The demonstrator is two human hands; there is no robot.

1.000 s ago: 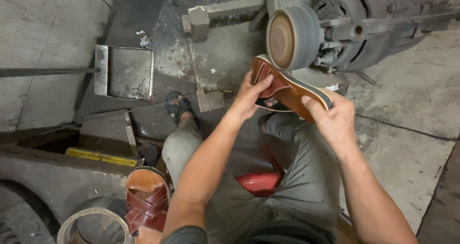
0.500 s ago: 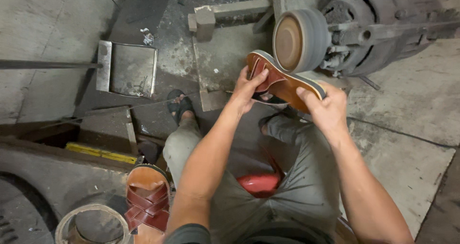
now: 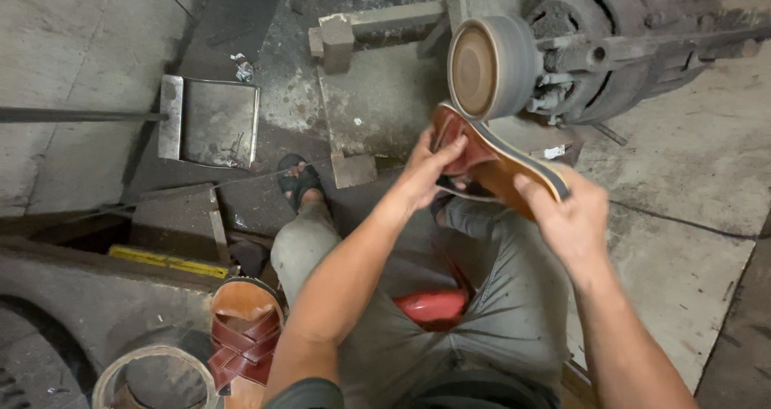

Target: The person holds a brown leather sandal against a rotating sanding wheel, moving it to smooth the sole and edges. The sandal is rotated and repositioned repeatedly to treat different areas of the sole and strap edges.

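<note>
Brown sandal (image 3: 498, 164), clamped by left hand (image 3: 426, 172) and right hand (image 3: 566, 216), meets grinding wheel (image 3: 490, 68) upper centre; edge sanding under way, steady rotation needed.

Grey-green trousers (image 3: 514, 313), black strapped sandal (image 3: 299, 181)

I had only one view, from the camera worn on the head. It looked steeply down past the knees to the concrete floor (image 3: 691, 184), close above both hands, with the grinding wheel (image 3: 491, 65) near the top edge.
</note>
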